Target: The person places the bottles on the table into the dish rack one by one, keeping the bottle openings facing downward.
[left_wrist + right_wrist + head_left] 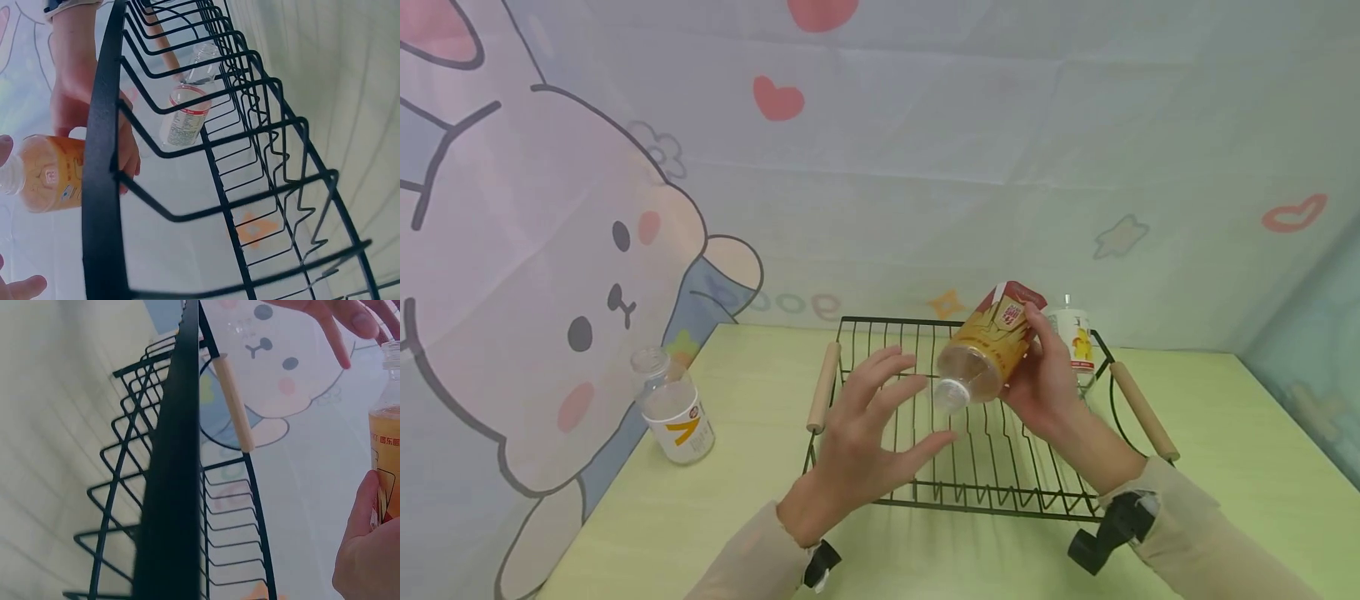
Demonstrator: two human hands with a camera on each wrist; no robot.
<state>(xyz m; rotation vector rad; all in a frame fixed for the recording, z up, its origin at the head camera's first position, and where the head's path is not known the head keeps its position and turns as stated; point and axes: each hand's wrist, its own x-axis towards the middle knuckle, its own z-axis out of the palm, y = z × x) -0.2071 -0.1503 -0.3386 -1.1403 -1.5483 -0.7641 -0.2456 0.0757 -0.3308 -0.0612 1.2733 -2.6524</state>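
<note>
My right hand (1047, 385) grips a plastic bottle (988, 337) with an orange and red label. The bottle is tilted, its clear neck pointing down and left, above the black wire basket (992, 510). Facing the neck, my left hand (868, 429) has its fingers and thumb spread apart and holds nothing. In the right wrist view, left fingertips (362, 325) hover close to the bottle's neck; whether they touch it I cannot tell. A second clear bottle (1081, 350) with a white, yellow and red label stands at the basket's right side, partly hidden behind my right hand.
Wooden handles (825, 387) flank the basket on both sides. On the pale green table (752, 467), left of the basket, a clear bottle (679, 421) with a white label and orange mark stands without a visible cap. A printed cloth (895, 167) hangs behind the table.
</note>
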